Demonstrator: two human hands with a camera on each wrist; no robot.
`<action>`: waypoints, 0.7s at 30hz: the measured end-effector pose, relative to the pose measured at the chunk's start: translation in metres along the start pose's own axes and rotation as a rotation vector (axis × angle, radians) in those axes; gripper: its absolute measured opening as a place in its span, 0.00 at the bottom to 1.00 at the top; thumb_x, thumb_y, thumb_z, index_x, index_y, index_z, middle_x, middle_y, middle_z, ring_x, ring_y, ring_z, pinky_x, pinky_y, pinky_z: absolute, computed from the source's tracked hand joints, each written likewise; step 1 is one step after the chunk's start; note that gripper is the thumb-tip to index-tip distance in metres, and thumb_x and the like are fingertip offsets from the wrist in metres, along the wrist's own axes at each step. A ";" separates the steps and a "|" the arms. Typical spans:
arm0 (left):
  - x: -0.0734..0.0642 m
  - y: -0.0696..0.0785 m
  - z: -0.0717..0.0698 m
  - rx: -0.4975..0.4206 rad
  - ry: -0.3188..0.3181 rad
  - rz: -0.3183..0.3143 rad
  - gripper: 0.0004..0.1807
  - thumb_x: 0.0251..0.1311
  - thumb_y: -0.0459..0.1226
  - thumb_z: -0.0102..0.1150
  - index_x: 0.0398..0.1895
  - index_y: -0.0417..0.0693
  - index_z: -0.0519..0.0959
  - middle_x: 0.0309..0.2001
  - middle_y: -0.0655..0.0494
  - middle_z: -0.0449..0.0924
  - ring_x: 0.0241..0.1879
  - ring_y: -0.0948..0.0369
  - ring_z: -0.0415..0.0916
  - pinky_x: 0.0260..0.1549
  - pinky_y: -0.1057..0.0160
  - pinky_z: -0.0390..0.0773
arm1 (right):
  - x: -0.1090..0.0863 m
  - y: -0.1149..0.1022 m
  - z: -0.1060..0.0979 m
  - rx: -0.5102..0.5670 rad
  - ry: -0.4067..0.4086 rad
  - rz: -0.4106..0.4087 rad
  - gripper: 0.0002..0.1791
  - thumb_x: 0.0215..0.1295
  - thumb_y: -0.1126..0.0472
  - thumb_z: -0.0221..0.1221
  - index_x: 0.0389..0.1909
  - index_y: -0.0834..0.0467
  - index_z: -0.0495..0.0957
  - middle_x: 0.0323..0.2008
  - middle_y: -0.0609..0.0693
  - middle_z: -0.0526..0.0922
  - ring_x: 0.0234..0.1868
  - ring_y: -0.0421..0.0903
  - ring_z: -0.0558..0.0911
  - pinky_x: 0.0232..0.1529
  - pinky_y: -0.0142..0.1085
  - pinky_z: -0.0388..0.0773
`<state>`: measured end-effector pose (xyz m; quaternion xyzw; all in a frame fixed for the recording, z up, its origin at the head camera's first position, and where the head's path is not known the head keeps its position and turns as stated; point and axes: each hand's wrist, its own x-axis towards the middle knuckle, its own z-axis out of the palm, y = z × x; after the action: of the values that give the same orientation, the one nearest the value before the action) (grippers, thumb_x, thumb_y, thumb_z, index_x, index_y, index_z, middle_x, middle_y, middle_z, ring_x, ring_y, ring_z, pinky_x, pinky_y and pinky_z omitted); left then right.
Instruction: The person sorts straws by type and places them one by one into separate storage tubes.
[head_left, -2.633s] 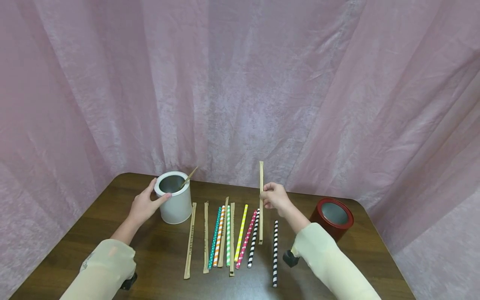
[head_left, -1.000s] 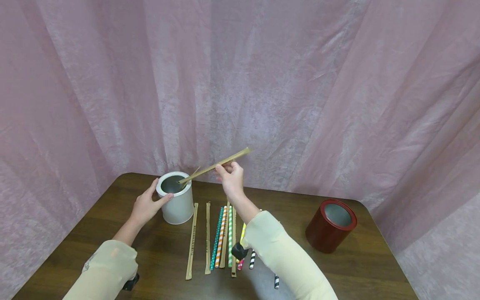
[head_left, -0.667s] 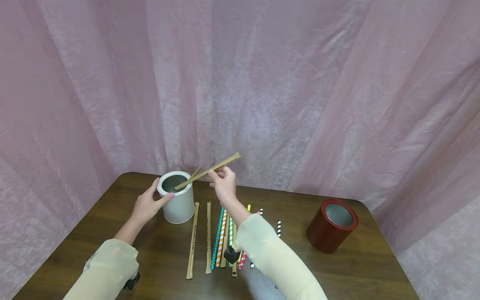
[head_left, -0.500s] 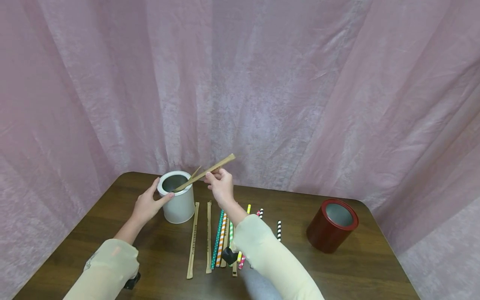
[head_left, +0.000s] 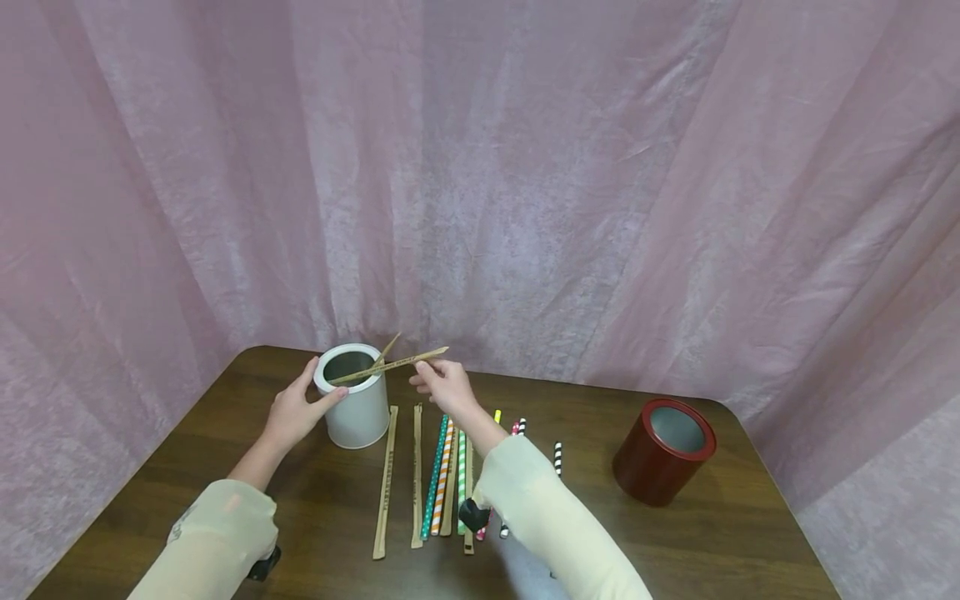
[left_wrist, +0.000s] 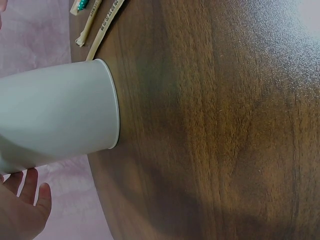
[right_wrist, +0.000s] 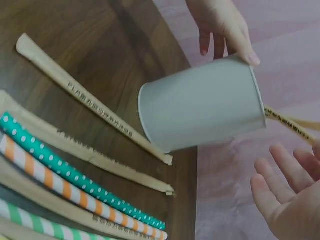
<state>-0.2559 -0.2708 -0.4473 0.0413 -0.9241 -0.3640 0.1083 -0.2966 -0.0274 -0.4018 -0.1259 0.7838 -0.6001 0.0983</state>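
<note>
Insertion appears in hand: left hand (head_left: 295,410) grips the white cylindrical metal can (head_left: 357,421), a tan paper-wrapped straw (head_left: 397,364) slants across its mouth, right hand (head_left: 452,390) beside it, finger closure indeterminable, and steepening seems required next.

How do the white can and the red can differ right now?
The white can is pale; the red can is dark red.
Two brown-wrapped straws stick out of the white can; none stick out of the red can.
The left hand holds the white can; neither hand touches the red can.
Both are round and open-topped.
</note>
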 end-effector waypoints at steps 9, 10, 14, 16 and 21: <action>-0.001 -0.003 -0.002 -0.013 0.000 0.003 0.48 0.52 0.58 0.51 0.68 0.43 0.44 0.62 0.34 0.57 0.60 0.40 0.57 0.53 0.40 0.60 | -0.005 0.006 -0.013 0.045 -0.056 0.034 0.21 0.65 0.54 0.47 0.56 0.61 0.68 0.42 0.60 0.80 0.44 0.55 0.79 0.32 0.34 0.77; -0.002 -0.003 -0.002 -0.014 -0.001 0.002 0.48 0.52 0.58 0.51 0.68 0.43 0.44 0.62 0.35 0.57 0.60 0.40 0.57 0.53 0.40 0.60 | -0.010 0.003 -0.016 0.046 -0.055 0.029 0.21 0.66 0.55 0.47 0.55 0.62 0.68 0.43 0.62 0.80 0.45 0.57 0.78 0.32 0.33 0.77; -0.002 -0.003 -0.003 -0.018 -0.007 -0.004 0.48 0.52 0.58 0.51 0.68 0.44 0.43 0.63 0.35 0.54 0.61 0.39 0.55 0.54 0.39 0.59 | -0.024 -0.010 -0.024 0.048 -0.032 0.008 0.19 0.66 0.58 0.47 0.53 0.64 0.69 0.44 0.66 0.77 0.45 0.60 0.77 0.31 0.32 0.76; -0.002 -0.004 -0.003 -0.018 -0.007 -0.004 0.48 0.52 0.59 0.51 0.68 0.44 0.43 0.64 0.35 0.54 0.61 0.39 0.54 0.54 0.39 0.58 | -0.026 -0.011 -0.029 0.069 -0.021 -0.003 0.18 0.65 0.58 0.47 0.52 0.64 0.69 0.44 0.67 0.77 0.45 0.62 0.76 0.34 0.38 0.78; -0.002 -0.005 -0.003 -0.015 0.001 -0.001 0.48 0.52 0.59 0.51 0.68 0.44 0.44 0.64 0.36 0.53 0.61 0.39 0.53 0.54 0.39 0.58 | -0.022 -0.003 -0.040 0.107 0.022 0.001 0.17 0.64 0.60 0.49 0.51 0.64 0.71 0.43 0.67 0.77 0.42 0.62 0.77 0.37 0.45 0.78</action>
<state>-0.2533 -0.2761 -0.4488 0.0411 -0.9214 -0.3710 0.1086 -0.2876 0.0156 -0.3888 -0.1133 0.7519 -0.6423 0.0967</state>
